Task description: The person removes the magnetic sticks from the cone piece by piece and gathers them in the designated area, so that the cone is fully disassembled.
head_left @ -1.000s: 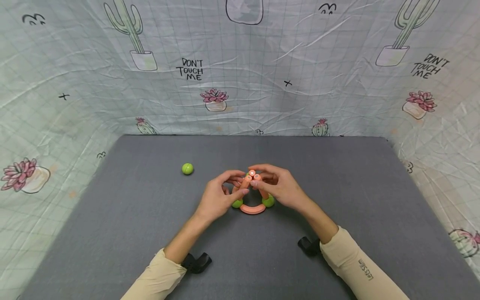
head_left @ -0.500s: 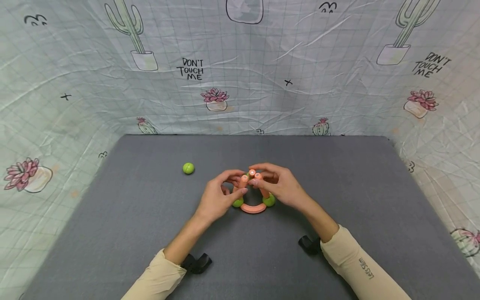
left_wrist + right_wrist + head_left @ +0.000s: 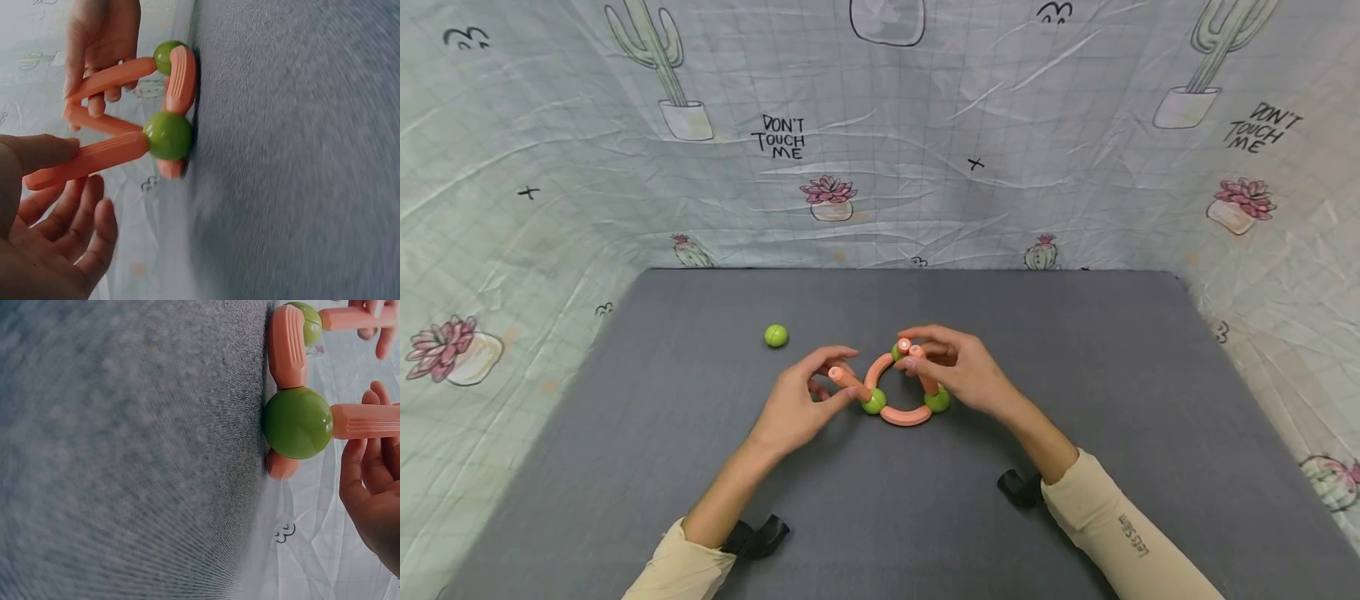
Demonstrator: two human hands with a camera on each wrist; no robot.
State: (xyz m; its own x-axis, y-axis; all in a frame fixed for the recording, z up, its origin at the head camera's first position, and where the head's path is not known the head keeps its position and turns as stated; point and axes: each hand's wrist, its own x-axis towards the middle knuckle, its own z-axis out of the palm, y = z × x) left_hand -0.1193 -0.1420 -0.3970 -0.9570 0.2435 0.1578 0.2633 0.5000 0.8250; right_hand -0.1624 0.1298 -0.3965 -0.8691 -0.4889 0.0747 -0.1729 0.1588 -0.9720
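Orange rod (image 3: 109, 156) leans from green ball (image 3: 169, 136), left fingers (image 3: 103, 234) pinching it, right fingers (image 3: 353, 475) another.

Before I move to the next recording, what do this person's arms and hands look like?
The left hand and right hand are gloveless. The left sleeve and right sleeve are pale beige, ending short of the hands; dark lettering runs along the right one. A black mount juts out near each cuff, left and right. No cables show.
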